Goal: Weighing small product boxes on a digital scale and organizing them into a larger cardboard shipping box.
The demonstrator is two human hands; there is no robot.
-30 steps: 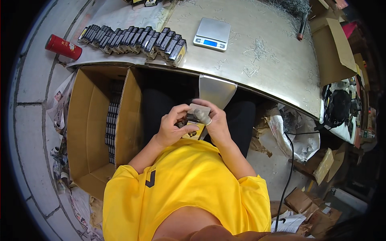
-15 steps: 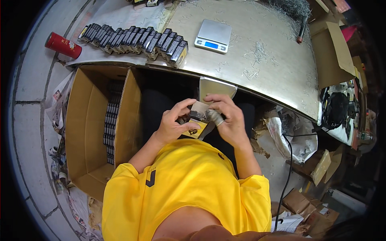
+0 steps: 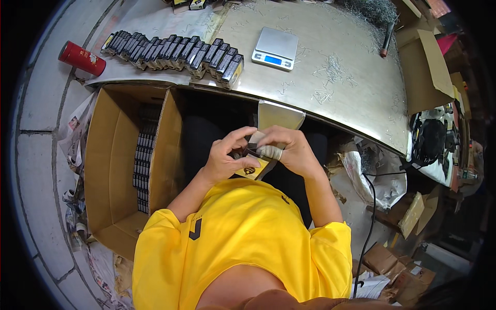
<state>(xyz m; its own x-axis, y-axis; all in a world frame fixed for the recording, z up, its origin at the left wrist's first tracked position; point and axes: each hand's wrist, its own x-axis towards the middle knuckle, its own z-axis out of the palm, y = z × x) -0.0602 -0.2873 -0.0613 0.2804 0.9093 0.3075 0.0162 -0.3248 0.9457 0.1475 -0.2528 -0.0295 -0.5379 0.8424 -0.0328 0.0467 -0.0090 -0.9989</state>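
Over my lap, my left hand (image 3: 227, 156) is closed around a small yellow and black carton (image 3: 252, 168), thumb on its yellow face. The carton is tilted, with a pale flap standing up at its top end. At that open end my right hand (image 3: 289, 150) has its fingers bent together against the flap and the dark rim. Pale wrapping covers one of its fingers. My fingers hide the carton's inside. Just beyond the hands, a pale tray (image 3: 281, 115) juts from under the table edge.
On the metal table (image 3: 310, 46) are a digital scale (image 3: 275, 47), scattered wire pieces (image 3: 333, 70) and a wire heap (image 3: 369, 13). Small cartons (image 3: 175, 53) stand in a row near a red canister (image 3: 81, 58). A large cardboard box (image 3: 116, 170) at left holds more cartons. A black cable (image 3: 370, 222) hangs at right.
My right hand has moved slightly left and closed in on the carton's open end, its fingers now bent at the flap. My left hand keeps its grip.
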